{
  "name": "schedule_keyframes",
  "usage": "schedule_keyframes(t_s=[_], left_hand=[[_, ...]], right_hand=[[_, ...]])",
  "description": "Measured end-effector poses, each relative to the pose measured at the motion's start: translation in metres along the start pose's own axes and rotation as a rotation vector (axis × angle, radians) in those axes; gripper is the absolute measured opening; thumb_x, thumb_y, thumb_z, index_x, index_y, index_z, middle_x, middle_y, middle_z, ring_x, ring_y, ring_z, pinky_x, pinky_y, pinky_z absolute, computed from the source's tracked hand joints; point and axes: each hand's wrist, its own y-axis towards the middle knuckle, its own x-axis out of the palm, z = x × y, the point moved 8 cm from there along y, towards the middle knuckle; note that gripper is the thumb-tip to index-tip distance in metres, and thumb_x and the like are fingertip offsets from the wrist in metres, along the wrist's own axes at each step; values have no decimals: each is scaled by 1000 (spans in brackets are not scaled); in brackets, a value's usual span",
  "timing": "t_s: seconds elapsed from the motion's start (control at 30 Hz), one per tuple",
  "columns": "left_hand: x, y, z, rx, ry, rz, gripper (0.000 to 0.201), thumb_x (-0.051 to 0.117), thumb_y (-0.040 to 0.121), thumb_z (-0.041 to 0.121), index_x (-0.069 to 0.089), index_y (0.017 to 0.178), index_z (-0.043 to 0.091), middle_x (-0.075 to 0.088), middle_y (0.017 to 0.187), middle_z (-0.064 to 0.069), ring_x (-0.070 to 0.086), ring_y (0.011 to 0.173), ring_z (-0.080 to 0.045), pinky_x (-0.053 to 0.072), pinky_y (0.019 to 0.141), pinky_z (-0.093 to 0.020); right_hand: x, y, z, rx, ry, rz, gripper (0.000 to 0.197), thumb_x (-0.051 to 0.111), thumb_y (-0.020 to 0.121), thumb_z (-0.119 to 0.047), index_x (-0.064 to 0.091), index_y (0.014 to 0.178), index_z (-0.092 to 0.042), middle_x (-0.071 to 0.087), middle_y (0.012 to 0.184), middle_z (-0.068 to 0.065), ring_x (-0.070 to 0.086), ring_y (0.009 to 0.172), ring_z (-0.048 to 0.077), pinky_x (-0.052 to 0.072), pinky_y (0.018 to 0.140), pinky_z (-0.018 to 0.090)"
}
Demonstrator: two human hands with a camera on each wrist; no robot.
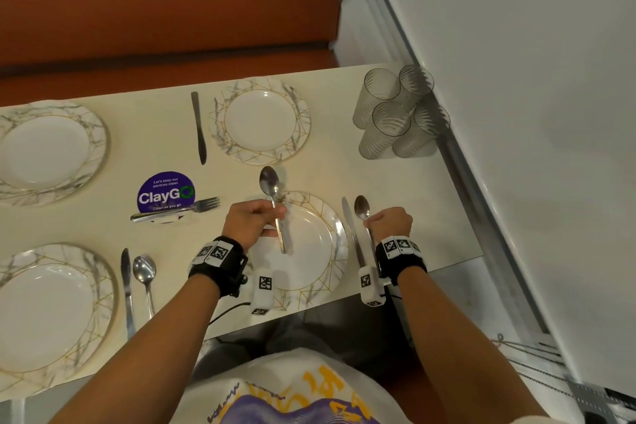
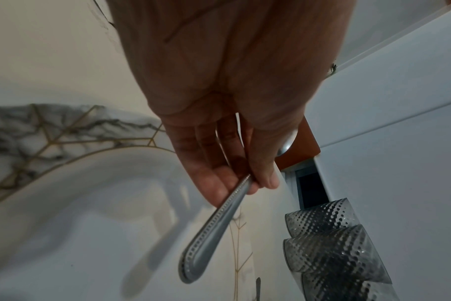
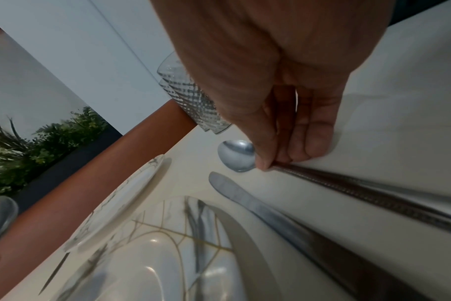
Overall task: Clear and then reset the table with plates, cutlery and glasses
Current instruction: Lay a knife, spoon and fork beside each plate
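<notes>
My left hand (image 1: 256,222) pinches a steel spoon (image 1: 273,200) by its handle (image 2: 216,230) above the near marbled plate (image 1: 320,272), bowl pointing away from me. My right hand (image 1: 390,222) pinches a second spoon (image 1: 362,207) that lies on the table right of the plate; its bowl (image 3: 236,155) rests on the tabletop. A table knife (image 1: 351,231) lies between that spoon and the plate, its blade (image 3: 247,199) close to my right fingers (image 3: 265,160).
A cluster of ribbed glasses (image 1: 395,113) stands at the far right by the wall. Other plates sit far centre (image 1: 296,107), far left (image 1: 93,134) and near left (image 1: 99,272), with knives (image 1: 199,127) (image 1: 126,282), a spoon (image 1: 144,272) and a fork (image 1: 179,209) on a purple sticker (image 1: 161,188).
</notes>
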Motion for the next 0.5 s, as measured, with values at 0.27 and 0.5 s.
schedule_keyframes(t_s=[0.27,0.5], left_hand=[[-9,4,1,0,15,-1,16,81,87,14,79,100,4,77,88,-13,73,78,-18,63,68,-32],[-20,-1,4,28,26,-3,16,80,88,17,79,96,3,76,84,-10,70,72,-13,61,65,-28]], right_hand=[[1,-1,2,-30,56,-7,14,85,77,-20,82,85,-9,77,85,11,72,85,26,48,68,18],[-21,-21,-40,-206,140,138,17,62,90,-13,77,84,-10,75,87,3,64,87,20,40,67,16]])
